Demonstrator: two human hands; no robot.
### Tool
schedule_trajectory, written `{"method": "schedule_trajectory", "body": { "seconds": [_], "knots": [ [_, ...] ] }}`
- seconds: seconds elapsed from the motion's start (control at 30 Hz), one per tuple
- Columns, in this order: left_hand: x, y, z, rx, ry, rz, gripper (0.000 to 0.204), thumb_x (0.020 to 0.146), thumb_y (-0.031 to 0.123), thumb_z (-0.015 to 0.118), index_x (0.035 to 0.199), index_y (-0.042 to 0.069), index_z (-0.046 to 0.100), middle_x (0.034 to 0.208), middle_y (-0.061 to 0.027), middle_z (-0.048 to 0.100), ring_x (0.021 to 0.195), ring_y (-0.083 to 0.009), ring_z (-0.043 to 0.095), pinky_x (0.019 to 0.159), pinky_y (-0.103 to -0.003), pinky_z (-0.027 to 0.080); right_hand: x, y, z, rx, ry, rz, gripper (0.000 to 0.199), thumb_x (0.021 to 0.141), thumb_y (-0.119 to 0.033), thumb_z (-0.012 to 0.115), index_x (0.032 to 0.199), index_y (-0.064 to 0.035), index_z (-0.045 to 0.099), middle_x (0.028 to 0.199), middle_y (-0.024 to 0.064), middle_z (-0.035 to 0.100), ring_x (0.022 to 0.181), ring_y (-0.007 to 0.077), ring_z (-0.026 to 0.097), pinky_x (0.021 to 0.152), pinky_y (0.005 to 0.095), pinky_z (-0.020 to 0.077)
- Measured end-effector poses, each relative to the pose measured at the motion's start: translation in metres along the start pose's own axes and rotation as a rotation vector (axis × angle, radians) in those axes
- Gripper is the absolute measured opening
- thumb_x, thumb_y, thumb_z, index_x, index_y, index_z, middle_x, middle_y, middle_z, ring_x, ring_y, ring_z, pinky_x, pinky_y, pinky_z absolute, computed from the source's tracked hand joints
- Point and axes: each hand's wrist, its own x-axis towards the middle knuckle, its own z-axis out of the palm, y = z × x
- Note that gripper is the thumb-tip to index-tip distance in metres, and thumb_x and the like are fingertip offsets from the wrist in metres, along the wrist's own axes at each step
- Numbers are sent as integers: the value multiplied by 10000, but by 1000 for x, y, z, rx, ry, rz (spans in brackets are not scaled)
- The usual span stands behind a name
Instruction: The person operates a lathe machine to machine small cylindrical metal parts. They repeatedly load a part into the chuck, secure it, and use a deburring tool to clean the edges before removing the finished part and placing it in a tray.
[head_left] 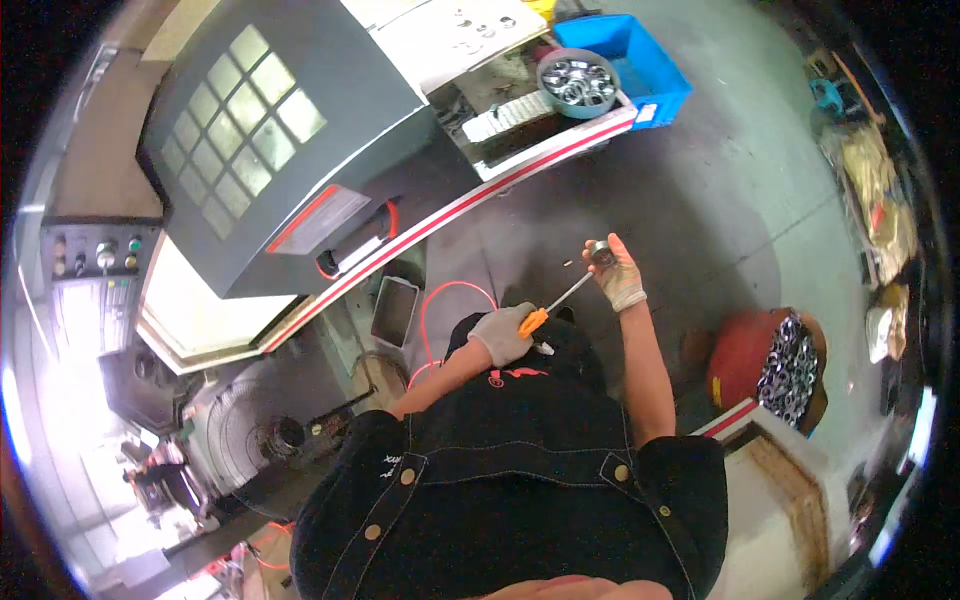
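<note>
My left hand (503, 335), in a pale glove, is closed round an orange air blow gun (535, 321) in front of my body. Its long thin metal nozzle (571, 291) slants up toward my right hand (622, 280). That hand wears a glove that leaves the fingers bare, and its fingers hold a small round metal part (601, 253) with a dark hollow face. The nozzle's tip ends just short of the part, near the palm. A red hose (424, 320) loops on the left of my left hand; where it joins the gun is hidden.
A grey machine (400, 150) with a red-striped ledge stands at left and ahead. On that ledge sits a round tub (545, 80) of metal rings, beside a blue crate (665, 85). A red drum (735, 360) of metal rings is at right. A fan (240, 430) stands at lower left.
</note>
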Motion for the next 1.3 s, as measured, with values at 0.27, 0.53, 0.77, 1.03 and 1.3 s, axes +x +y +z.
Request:
{"method": "schedule_trajectory", "body": {
  "seconds": [0.27,0.53,0.77,1.03,1.3],
  "knots": [
    [4,-45,-15,-87,17,-147,439,707,174,523,1142,113,506,906,-216,599,876,-384,567,761,-453,450,49,8,37,332,-38,30,298,845,-277,580,950,1,552,959,153,607,955,323,572,705,391,543],
    [36,-91,-61,-184,21,19,368,710,172,522,1068,86,521,912,-211,596,883,-386,563,757,-446,453,77,-24,69,173,-44,-112,428,863,-385,520,711,8,595,996,195,596,937,312,568,735,421,528],
    [53,-94,-112,-112,-21,180,374,710,194,538,1063,76,510,912,-203,600,878,-383,565,751,-453,447,92,-46,88,-129,179,-215,266,840,-340,582,799,-77,598,843,162,642,668,227,632,492,290,539],
    [65,-107,-125,-155,-5,145,390,715,191,510,1089,81,520,952,-170,609,881,-348,580,765,-428,454,114,-43,113,-539,177,-250,486,765,53,511,1220,-98,435,1103,131,554,901,239,603,686,344,550],
    [90,-96,-142,-185,62,112,353,719,200,516,1055,90,502,942,-184,596,917,-380,551,787,-461,435,136,-46,140,-636,66,-193,818,660,40,591,1365,-199,252,1199,117,500,1003,246,560,736,355,532]
  ]
}}
